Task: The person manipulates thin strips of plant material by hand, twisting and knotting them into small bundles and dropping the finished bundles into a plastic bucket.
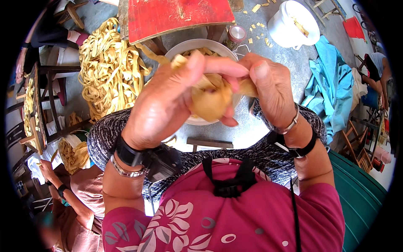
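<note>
Above a white bucket, my two hands work close together on a folded bundle of yellow-brown strip. My left hand curls around the bundle from the left, its thumb raised and a loose end of strip showing by the thumb. At the right, my right hand pinches another end of the strip between bent fingers and thumb. Motion smears the bundle, so its exact folding does not show. More yellow-brown pieces lie inside the bucket, mostly hidden by my hands.
Ahead stands a red-topped wooden table. A big heap of yellow strips lies left. To the right are a white pail, a blue sheet and a green container. Another person's arm shows lower left.
</note>
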Motion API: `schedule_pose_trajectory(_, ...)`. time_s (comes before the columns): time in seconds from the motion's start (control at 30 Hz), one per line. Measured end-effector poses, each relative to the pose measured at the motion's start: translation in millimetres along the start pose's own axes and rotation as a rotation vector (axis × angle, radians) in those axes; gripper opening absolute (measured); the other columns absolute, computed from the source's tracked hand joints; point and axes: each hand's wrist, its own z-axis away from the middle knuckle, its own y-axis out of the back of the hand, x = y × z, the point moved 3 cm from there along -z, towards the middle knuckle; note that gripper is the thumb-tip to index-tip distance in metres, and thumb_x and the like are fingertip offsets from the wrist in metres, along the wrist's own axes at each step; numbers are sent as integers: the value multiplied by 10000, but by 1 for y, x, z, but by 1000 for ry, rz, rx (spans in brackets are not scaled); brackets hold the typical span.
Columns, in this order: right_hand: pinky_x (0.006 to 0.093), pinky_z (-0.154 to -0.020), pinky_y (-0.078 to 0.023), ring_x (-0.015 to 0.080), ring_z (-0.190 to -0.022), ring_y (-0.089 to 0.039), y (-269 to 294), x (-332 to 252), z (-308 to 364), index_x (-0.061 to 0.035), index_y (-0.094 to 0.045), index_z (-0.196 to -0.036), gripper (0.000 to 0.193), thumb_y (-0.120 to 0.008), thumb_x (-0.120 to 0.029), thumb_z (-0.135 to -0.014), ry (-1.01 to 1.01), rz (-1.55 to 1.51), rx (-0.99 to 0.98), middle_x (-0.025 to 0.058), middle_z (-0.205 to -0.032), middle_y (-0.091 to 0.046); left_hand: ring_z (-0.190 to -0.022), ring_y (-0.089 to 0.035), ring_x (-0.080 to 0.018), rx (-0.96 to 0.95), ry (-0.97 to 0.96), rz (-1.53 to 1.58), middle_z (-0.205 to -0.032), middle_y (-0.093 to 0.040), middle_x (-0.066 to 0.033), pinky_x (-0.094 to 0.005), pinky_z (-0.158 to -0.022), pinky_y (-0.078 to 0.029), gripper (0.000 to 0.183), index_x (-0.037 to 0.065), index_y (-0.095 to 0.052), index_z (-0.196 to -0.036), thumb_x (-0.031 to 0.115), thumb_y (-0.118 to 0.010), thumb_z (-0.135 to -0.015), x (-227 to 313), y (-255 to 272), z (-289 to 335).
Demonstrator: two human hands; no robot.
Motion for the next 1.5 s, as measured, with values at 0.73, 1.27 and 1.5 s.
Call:
schedule_pose_trajectory(0.73, 278, -623, -445, 133, -673, -545, -17, 6, -13, -19, -564, -888, 201, -525, -216, -911, -158, -27, -251, 64, -706, -547, -526, -456, -52, 370, -103, -448, -752, -556, -28, -205, -503, -415, 291, -37, -591, -986, 236, -519, -916, 18, 10, -1)
schedule_pose_trajectory(1.27, 262, -516, -361, 108, -544, -385, 10, -26, -39, 11, -536, -724, 276, -552, -199, -902, 15, 92, -101, 53, -583, -423, -507, -400, -37, 411, -293, -39, -650, -510, 7, -205, -412, -382, 46, 13, -567, -888, 48, -566, -858, 53, 36, 0)
schedule_pose_trajectory(1.5, 325, -488, -351, 207, -508, -383, 24, -44, -88, 4, -557, -781, 214, -584, -190, -869, 132, 293, 148, 122, -589, -425, -499, -438, -38, 496, -475, -164, -640, -514, 8, -190, -432, -398, 52, 27, -578, -895, 71, -575, -868, 88, 36, -36)
